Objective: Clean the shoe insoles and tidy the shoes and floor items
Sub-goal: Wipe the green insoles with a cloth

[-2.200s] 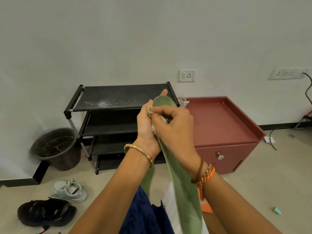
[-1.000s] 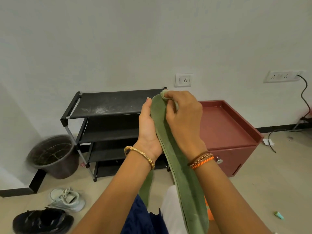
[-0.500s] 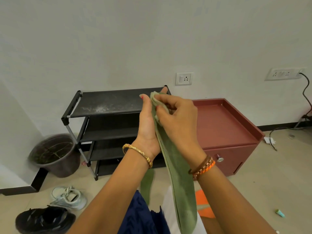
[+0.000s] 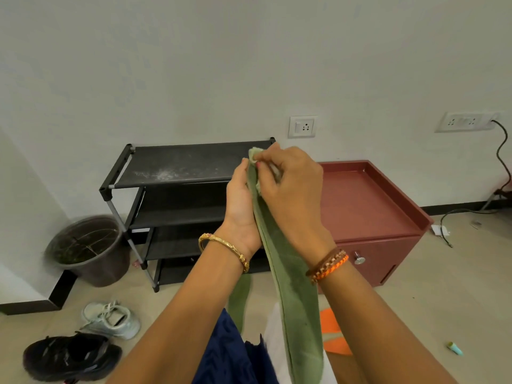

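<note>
A long green insole stands nearly upright in front of me. My left hand supports it from behind near its upper end, fingers against its back. My right hand pinches a small pale cloth against the insole's top. A second green insole lies on the floor below, partly hidden by my arm. A pale grey sneaker and a black sneaker sit on the floor at lower left.
A black shoe rack with a dusty top shelf stands against the wall, a dark pot to its left, a maroon cabinet to its right. Orange pieces and a small teal object lie on the floor; cables run at right.
My right hand with the cloth slid up to the insole's tip, down a little, and now sits at the top again. The view shifted slightly.
</note>
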